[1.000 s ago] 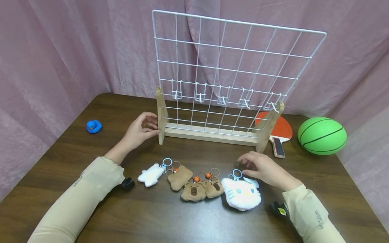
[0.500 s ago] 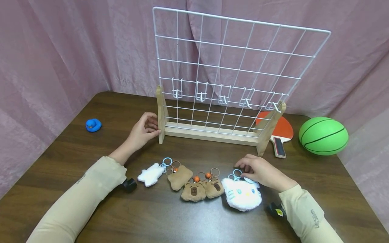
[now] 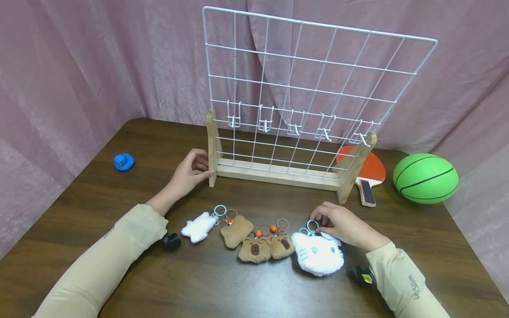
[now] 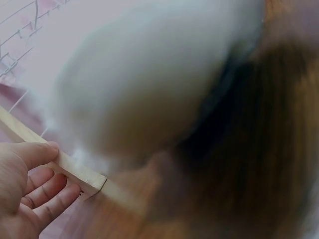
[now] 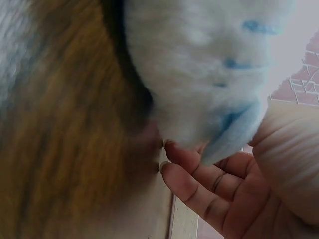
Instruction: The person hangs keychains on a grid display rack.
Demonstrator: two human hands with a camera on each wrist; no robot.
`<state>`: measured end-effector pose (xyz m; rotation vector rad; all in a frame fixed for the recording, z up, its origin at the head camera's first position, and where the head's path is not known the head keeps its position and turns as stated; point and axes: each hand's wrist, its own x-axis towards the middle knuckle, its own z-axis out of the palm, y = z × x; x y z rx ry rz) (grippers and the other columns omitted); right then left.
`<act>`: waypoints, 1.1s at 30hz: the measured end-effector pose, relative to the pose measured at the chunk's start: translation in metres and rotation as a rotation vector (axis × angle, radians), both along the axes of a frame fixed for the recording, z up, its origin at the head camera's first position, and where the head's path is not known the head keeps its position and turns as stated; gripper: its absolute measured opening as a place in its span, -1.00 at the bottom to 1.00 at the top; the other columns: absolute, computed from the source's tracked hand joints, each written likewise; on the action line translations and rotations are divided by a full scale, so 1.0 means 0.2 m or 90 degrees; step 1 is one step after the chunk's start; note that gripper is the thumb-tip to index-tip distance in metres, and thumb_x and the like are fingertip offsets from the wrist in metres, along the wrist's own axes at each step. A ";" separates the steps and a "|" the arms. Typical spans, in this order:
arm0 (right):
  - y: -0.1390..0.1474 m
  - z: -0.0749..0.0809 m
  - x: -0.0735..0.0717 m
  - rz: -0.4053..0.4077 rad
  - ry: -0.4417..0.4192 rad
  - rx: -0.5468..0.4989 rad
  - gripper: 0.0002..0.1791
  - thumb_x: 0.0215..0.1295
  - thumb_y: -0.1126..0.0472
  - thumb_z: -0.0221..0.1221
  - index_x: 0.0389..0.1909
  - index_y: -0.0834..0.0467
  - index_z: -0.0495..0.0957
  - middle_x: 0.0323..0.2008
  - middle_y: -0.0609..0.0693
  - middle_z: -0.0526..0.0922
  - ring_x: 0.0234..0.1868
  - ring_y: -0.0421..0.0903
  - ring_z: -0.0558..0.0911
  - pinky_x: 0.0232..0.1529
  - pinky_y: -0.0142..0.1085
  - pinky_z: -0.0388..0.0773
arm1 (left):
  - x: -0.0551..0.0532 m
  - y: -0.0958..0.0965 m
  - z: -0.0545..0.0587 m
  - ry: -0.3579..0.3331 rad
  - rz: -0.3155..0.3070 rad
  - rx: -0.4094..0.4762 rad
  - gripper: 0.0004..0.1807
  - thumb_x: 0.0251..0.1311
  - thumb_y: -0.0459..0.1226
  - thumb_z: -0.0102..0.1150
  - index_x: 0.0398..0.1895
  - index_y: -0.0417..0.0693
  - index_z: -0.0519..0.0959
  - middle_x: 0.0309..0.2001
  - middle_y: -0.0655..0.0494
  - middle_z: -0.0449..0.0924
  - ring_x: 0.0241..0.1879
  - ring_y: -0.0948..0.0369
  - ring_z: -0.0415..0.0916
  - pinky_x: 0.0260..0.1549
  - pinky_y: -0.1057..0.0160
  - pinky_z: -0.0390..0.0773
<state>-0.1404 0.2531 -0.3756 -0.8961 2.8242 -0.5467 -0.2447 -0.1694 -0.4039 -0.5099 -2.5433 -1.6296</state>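
My left hand (image 3: 191,171) rests against the left wooden leg (image 3: 212,150) of a display stand, thumb at its front edge. The left wrist view shows that thumb (image 4: 37,153) on the wood and the fingers below it. My right hand (image 3: 338,223) is beside a white cat-face plush keychain (image 3: 318,256). Its loosely bent fingers are at the blue key ring (image 3: 313,225), with no plain pinch visible. Left of that plush lie brown plush keychains (image 3: 254,250) with orange beads and a white plush keychain (image 3: 199,227). A blurred white plush fills much of each wrist view.
A white wire grid (image 3: 314,64) with several hooks (image 3: 294,129) rises from the stand. Behind its right leg lies a red table tennis paddle (image 3: 371,170), next to a green ball (image 3: 425,178). A blue rubber duck (image 3: 123,162) sits far left on the wooden table (image 3: 159,282).
My right hand has shifted slightly left, closer to the white cat plush's ring. The left hand stays at the stand's leg. The whole view has tilted slightly.
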 end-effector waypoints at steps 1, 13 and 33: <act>0.00 0.00 0.00 -0.004 -0.003 -0.001 -0.72 0.04 0.37 0.37 -0.22 0.10 0.57 -0.31 -0.12 0.55 -0.34 -0.27 0.50 -0.32 -0.43 0.54 | 0.00 0.00 0.00 0.000 0.001 -0.002 -0.43 0.18 -0.39 0.25 0.21 -0.23 0.24 -0.05 -0.21 0.46 -0.16 0.15 0.46 -0.24 0.57 0.53; -0.01 0.02 0.00 -0.030 -0.074 -0.024 -0.72 0.05 0.36 0.37 -0.25 0.09 0.52 -0.45 -0.19 0.57 -0.41 -0.35 0.48 -0.39 -0.46 0.52 | 0.00 0.01 -0.01 0.008 0.001 0.002 -0.45 0.19 -0.38 0.25 0.19 -0.23 0.24 -0.09 -0.22 0.48 -0.16 0.11 0.47 -0.24 0.54 0.53; 0.05 0.08 0.01 -0.015 -0.069 -0.095 -0.87 0.20 0.32 0.27 -0.29 0.05 0.55 -0.41 -0.20 0.62 -0.36 -0.39 0.52 -0.33 -0.44 0.56 | 0.01 0.00 -0.02 0.015 0.000 0.000 -0.45 0.20 -0.40 0.23 0.21 -0.22 0.24 -0.09 -0.23 0.47 -0.17 0.10 0.49 -0.25 0.51 0.55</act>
